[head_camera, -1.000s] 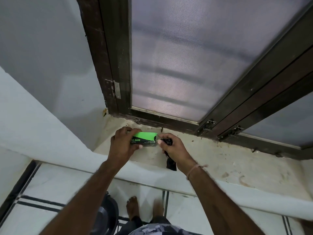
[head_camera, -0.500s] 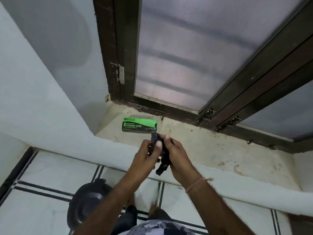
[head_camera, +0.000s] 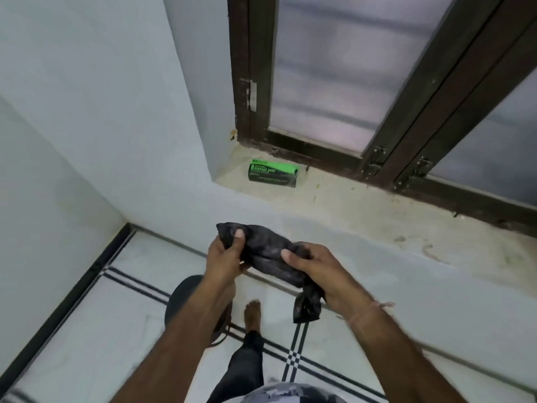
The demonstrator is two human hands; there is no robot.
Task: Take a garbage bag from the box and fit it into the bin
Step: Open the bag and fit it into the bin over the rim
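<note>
A crumpled black garbage bag (head_camera: 266,254) stretches between both hands, above the floor and in front of the sill. My left hand (head_camera: 225,254) pinches its upper left end. My right hand (head_camera: 316,270) grips the other end, and a loose tail hangs below it. The green and black garbage bag box (head_camera: 273,173) lies on the window sill (head_camera: 363,210) near the left corner, apart from both hands. The dark round bin (head_camera: 186,303) stands on the floor under my left forearm, which hides most of it.
A dark wooden window frame (head_camera: 250,82) with frosted panes rises behind the sill. A white wall closes the left side. The tiled floor has black stripe lines. My bare foot (head_camera: 252,314) and dark trouser leg are beside the bin.
My hands left the box on the sill and drew back toward me with the black bag. The bag is now spread wider between both hands, and the view has tilted down.
</note>
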